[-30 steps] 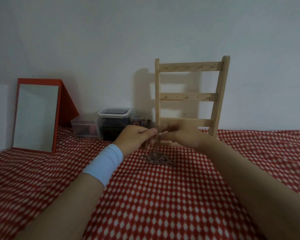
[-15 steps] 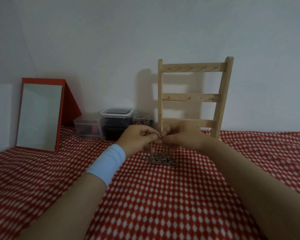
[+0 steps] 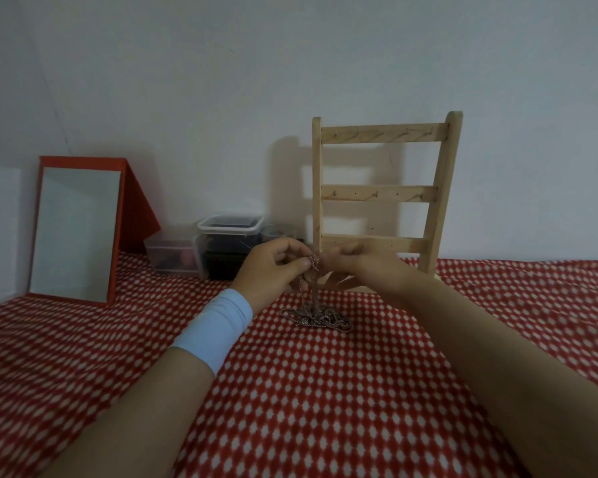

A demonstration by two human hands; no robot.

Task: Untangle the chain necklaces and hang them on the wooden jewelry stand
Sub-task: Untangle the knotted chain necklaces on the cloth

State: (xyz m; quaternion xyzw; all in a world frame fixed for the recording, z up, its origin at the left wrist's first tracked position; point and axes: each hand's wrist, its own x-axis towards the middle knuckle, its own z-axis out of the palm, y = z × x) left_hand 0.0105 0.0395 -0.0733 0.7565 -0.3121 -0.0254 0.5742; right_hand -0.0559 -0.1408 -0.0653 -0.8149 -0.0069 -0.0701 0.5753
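A tangled heap of thin metal chain necklaces (image 3: 316, 317) lies on the red checked cloth (image 3: 308, 391), with strands rising from it to my fingers. My left hand (image 3: 273, 270), a pale blue band on its wrist, pinches the top of the strands. My right hand (image 3: 359, 267) meets it fingertip to fingertip and pinches the same chain. Just behind my hands stands the wooden jewelry stand (image 3: 382, 193), a ladder frame with three hook rails; nothing hangs on it. My hands hide its base.
A red-framed mirror (image 3: 76, 232) leans at the back left. Clear plastic boxes (image 3: 228, 246) with dark contents sit against the wall between mirror and stand. A white wall closes off the back.
My hands have stayed together on the chain, lifting the strands slightly above the heap. The view has shifted a little to the left and down.
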